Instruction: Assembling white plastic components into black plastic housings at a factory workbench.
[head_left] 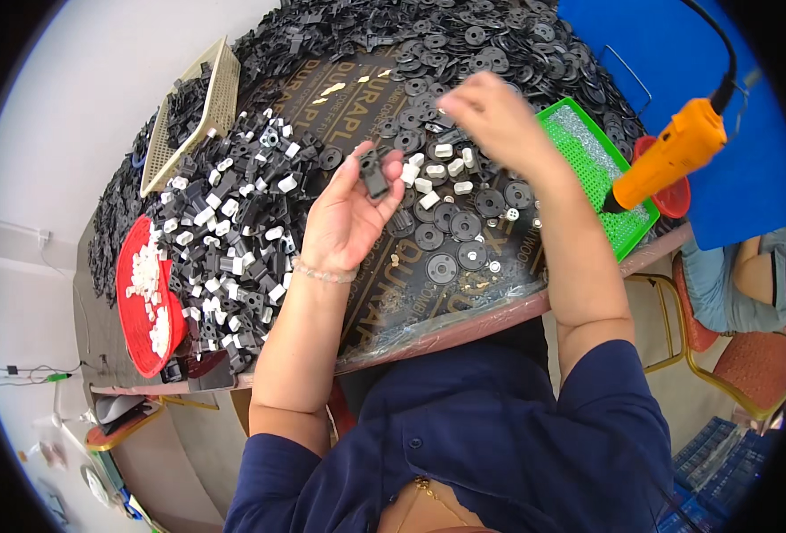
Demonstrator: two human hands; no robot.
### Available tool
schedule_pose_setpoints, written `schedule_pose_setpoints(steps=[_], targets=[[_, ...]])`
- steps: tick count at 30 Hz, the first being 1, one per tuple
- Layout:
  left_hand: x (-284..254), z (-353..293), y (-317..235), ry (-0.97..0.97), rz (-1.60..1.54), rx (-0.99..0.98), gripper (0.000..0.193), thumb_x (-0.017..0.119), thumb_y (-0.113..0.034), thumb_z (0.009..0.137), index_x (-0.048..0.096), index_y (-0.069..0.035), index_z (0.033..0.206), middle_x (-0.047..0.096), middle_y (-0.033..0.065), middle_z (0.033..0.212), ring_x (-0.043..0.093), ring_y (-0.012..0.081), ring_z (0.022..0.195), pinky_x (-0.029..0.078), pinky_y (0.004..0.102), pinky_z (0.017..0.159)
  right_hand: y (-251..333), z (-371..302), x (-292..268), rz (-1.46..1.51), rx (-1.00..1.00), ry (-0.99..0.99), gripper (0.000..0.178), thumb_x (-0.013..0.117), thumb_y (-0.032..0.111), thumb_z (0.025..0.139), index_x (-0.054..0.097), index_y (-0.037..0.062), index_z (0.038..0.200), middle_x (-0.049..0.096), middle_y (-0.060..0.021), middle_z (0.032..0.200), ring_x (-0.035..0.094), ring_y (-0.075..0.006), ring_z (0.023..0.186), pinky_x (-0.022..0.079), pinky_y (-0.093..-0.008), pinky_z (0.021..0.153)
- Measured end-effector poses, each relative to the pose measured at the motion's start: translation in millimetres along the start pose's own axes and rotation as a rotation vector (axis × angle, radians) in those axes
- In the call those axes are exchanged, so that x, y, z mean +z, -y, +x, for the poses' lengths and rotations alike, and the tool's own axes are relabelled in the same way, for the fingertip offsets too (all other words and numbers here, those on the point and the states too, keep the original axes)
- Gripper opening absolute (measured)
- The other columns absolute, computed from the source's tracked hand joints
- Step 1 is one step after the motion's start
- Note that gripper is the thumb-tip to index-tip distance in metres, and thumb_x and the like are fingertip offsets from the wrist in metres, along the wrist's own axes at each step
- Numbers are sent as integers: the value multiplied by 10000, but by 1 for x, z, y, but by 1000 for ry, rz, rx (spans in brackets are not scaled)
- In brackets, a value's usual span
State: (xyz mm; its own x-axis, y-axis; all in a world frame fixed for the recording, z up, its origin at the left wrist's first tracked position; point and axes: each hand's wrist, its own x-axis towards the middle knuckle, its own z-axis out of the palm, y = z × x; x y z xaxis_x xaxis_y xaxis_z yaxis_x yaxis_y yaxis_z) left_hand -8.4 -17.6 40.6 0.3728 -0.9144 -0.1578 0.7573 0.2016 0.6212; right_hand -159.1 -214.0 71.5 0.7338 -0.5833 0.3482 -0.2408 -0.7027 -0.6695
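Observation:
My left hand (344, 218) is turned palm up, its fingers and thumb closed around a small black plastic part (373, 175). My right hand (495, 123) hovers over the far middle of the table, slightly blurred, with its fingers curled together. Whether anything sits between those fingertips is hidden. Just below the right hand lie loose white plastic pieces (444, 167). Flat black round discs (466, 226) with holes are spread nearer to me. To the left of my left hand is a heap of black parts fitted with white pieces (233, 218).
A red bowl (176, 342) of white pieces stands at left, a beige basket (206, 111) of black parts behind it. At right are a green tray (637, 229) of small metal pieces and a hanging orange power screwdriver (677, 149). Discs (473, 35) pile up at the back.

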Motion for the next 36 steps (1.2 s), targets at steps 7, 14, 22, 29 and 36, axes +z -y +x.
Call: schedule_pose_setpoints(steps=[7, 14, 22, 29, 36], targets=[[-36, 3, 4, 4, 5, 89, 397, 504, -92, 998, 424, -35, 1383, 570, 214, 1269, 575, 303, 1205, 476, 424, 1040, -55, -2, 12, -601, 102, 189, 272, 792, 162, 730, 710, 31, 953, 657, -162, 949, 619, -349, 977, 499, -433, 865], [-37, -4, -1, -62, 155, 267, 383, 551, -52, 943, 492, -84, 1320, 597, 143, 1238, 625, 206, 1020, 504, 327, 869, -37, -2, 24, -288, -51, -61, 255, 703, 54, 773, 691, 21, 1025, 647, -94, 876, 629, -233, 790, 517, -351, 742], [-35, -1, 6, -164, 150, 380, 395, 588, 74, 900, 484, -73, 1252, 550, 142, 1271, 588, 208, 1071, 519, 363, 931, 6, -19, 72, 765, 202, 254, 215, 587, -4, 890, 635, -13, 1099, 686, -64, 953, 672, -119, 871, 525, -248, 760], [-28, -5, 10, -94, 281, 378, 434, 617, 78, 885, 458, -55, 1267, 562, 133, 1228, 598, 193, 1057, 533, 347, 928, 14, -22, 77, 1092, 400, 231, 239, 607, 15, 889, 632, -35, 1121, 681, -83, 979, 666, -135, 864, 533, -262, 779], [-28, -6, 11, -79, 319, 403, 447, 634, 71, 886, 448, -60, 1271, 579, 130, 1196, 608, 189, 1060, 539, 342, 932, 10, -24, 82, 728, 206, 222, 257, 624, 29, 893, 614, -10, 1147, 660, -59, 1011, 653, -124, 885, 532, -265, 794]])
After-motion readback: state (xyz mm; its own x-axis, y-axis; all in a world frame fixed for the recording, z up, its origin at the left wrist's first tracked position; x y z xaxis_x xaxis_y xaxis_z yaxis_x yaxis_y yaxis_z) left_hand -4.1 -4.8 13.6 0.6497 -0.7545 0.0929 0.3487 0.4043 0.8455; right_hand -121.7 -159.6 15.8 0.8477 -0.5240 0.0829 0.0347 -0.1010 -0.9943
